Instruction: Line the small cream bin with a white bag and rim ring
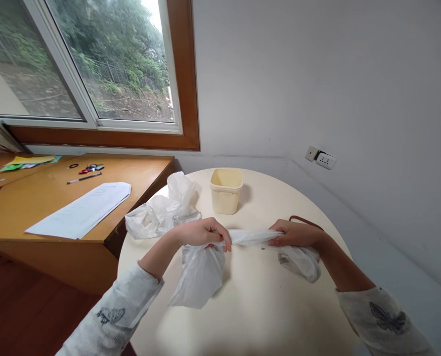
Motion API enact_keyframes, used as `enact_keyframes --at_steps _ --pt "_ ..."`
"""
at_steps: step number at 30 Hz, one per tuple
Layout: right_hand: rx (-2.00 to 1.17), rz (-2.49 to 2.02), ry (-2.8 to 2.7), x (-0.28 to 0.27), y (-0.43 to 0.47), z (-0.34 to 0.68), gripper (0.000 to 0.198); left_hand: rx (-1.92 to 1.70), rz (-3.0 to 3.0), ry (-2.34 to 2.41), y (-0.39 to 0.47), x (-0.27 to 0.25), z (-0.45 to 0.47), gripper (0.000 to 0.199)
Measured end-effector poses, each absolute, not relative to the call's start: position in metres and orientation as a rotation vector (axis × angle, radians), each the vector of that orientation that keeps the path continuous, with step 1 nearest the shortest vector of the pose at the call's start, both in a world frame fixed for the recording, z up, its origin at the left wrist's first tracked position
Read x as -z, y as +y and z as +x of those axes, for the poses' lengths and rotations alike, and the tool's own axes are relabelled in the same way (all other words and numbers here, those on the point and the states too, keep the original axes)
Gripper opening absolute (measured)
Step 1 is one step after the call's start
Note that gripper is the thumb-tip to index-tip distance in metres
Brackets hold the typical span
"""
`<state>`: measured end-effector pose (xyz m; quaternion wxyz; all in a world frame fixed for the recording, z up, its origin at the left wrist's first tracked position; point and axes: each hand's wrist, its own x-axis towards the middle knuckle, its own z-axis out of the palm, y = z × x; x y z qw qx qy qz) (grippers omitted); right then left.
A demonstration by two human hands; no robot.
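A white plastic bag (252, 237) is stretched in a gathered strip between my two hands, over the round cream table (257, 306). My left hand (205, 233) is closed around one part of it, and a loose end hangs below the fingers. My right hand (290, 233) grips the other part, with crumpled plastic drooping beneath it. Beyond my left hand lie more crumpled white plastic bags (161, 212); I cannot tell how many. Behind the stretched strip stands an upright, open-topped pale yellow plastic bin (226, 198).
At the left, a wooden desk (146, 173) carries paper sheets (83, 210), a pen (84, 178), keys (92, 168) and coloured papers (31, 160). A window (116, 64) is above it. The wall behind the table has a power socket (326, 160). A brown cord (305, 221) shows by my right wrist.
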<state>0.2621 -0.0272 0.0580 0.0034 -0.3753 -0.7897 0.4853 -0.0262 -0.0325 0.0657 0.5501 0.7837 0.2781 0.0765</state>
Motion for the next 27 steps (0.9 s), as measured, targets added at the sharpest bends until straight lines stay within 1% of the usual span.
enact_keyframes --at_steps 2,4,10,16,19,22,27 --pt "-1.570 -1.169 -2.470 -0.057 -0.026 0.265 0.044 -0.189 1.876 0.719 -0.032 -0.067 -0.026 0.030" --pt "-1.618 -1.141 -2.446 -0.056 -0.027 0.267 0.047 -0.183 1.911 0.774 -0.031 -0.069 -0.025 0.031" --pt "-1.689 -1.120 -2.193 -0.055 -0.033 0.266 0.037 -0.193 2.105 0.878 -0.032 -0.076 -0.022 0.031" --pt "-1.762 -1.006 -1.808 -0.054 -0.043 0.255 0.035 -0.229 2.190 1.050 -0.035 -0.076 -0.019 0.033" --pt "-1.786 -0.843 -1.781 -0.056 -0.051 0.243 0.033 -0.251 2.175 1.068 -0.034 -0.075 -0.019 0.035" --pt "-1.847 -0.715 -1.764 -0.057 -0.059 0.229 0.035 -0.347 2.154 1.037 -0.033 -0.074 -0.016 0.038" --pt "-1.807 -0.844 -1.721 -0.050 -0.065 0.214 0.036 -0.475 2.059 1.084 -0.035 -0.069 -0.009 0.042"
